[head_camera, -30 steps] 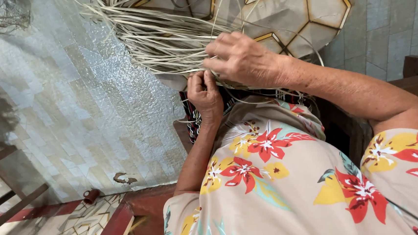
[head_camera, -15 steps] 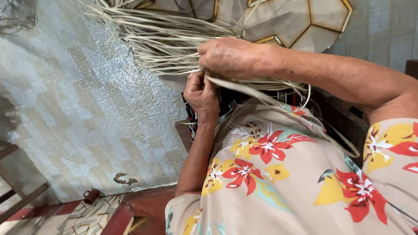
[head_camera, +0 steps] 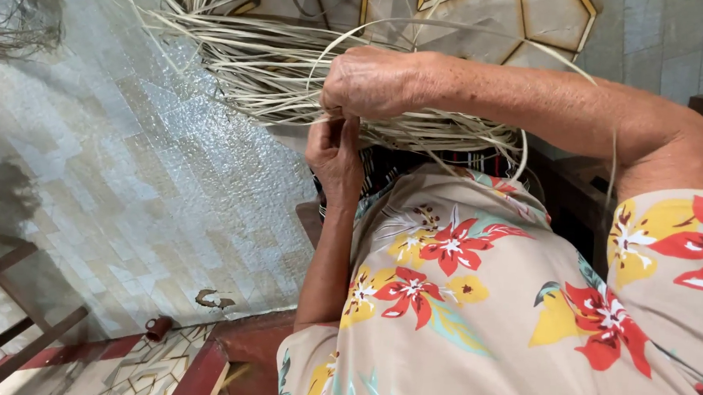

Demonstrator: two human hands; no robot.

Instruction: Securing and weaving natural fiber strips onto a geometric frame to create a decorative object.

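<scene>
Right hand (head_camera: pixel 376 84) now lifted higher, clenched on pale straw strands (head_camera: pixel 253 67); left hand (head_camera: pixel 334 151) pinching same strands beneath.

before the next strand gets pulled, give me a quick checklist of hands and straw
1. Right hand closed on the straw strands: ok, fist sits on the bundle.
2. Left hand pinching strands just below the right hand: ok, fingers are up against it.
3. Loose ends kept in order: not ok, strands fan out to the left and one long strand loops over the right forearm.
4. The woven part at the hands visible: cannot tell, the hands and the floral dress hide it.
5. Strands lying over the lap free of snags: cannot tell.
</scene>
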